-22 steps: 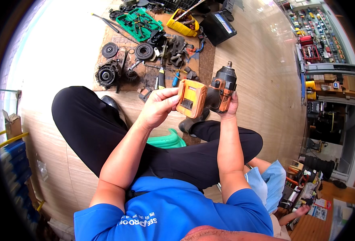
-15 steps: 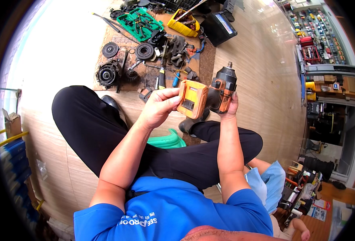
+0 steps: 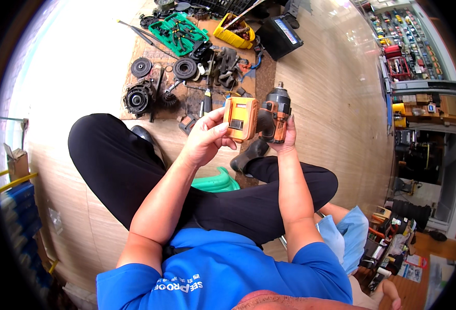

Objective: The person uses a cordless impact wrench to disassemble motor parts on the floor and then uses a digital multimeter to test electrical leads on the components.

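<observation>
Pinched in my left hand [image 3: 207,134] is a yellow-orange block [image 3: 240,114], like a battery pack or adapter, with a dark slot on its face. My right hand [image 3: 288,139] grips a black-and-orange impact wrench [image 3: 275,111] by its lower part, its square drive pointing up. The block is just left of the wrench; I cannot tell whether they touch. Beyond them a cardboard sheet [image 3: 187,106] holds a black pulley assembly [image 3: 137,97], discs [image 3: 185,67], a hand tool with a pale-and-black handle [image 3: 207,101] and several dark greasy parts.
A green tool case [image 3: 176,33], yellow bin [image 3: 233,32] and black car battery [image 3: 280,39] stand farther back. A green curved plastic piece [image 3: 212,181] lies between my legs. Another person's leg in light blue [image 3: 349,237] is at right. Blue bins [image 3: 19,206] stack at left.
Both hands have shifted a little up and to the left with the block and wrench. The block is more upright. The other person's hand at lower right has moved slightly.
</observation>
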Motion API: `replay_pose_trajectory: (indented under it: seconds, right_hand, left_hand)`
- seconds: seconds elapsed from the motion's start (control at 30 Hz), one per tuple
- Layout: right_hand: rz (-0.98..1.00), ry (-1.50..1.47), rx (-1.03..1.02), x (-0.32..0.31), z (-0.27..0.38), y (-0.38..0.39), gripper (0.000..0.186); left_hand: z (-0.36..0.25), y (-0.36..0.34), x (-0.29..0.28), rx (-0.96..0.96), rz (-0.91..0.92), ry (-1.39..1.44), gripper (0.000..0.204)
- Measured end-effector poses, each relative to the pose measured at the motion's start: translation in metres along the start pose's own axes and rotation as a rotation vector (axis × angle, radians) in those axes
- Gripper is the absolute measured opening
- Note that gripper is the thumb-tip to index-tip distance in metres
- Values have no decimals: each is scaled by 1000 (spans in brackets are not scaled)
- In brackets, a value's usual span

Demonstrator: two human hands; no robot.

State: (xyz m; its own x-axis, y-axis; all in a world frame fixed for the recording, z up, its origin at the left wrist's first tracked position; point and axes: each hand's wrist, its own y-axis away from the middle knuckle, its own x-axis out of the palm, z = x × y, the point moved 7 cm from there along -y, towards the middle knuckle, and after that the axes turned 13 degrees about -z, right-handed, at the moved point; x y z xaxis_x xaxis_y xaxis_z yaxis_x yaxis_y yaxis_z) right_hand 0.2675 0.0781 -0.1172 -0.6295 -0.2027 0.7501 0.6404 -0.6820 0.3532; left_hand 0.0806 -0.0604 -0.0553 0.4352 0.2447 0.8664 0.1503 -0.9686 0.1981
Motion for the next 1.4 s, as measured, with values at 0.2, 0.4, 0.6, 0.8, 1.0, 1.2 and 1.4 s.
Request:
replay_pose_trajectory:
  seconds: [0.2,0.4,0.6,0.8,1.0,1.2,1.4]
  right_hand:
    - [-87,91,95,-14,-29,-10,70]
    - [-132,120,209,-24,-59,-15,66]
    - [-244,310,360,-64,-108,-24,58]
    - [13,529,354,-78,-138,-21,66]
    - [-266,608,586,-119,-145,-15,65]
    - [-619,747,403,-125,-121,-23,60]
    - [-649,730,296,-110,-105,-30,61]
  left_hand:
    - [27,-5,-7,-88,20,107,72]
    - [40,-11,-19,-171,-36,130,69]
    - [70,-8,-37,-146,-165,-38,49]
    - [114,-3,-51,-278,-212,-325,41]
    - [142,-9,-72,-373,-217,-427,40]
    - [159,-15,-96,-405,-297,-552,37]
    - [158,-29,-112,-392,-348,-560,39]
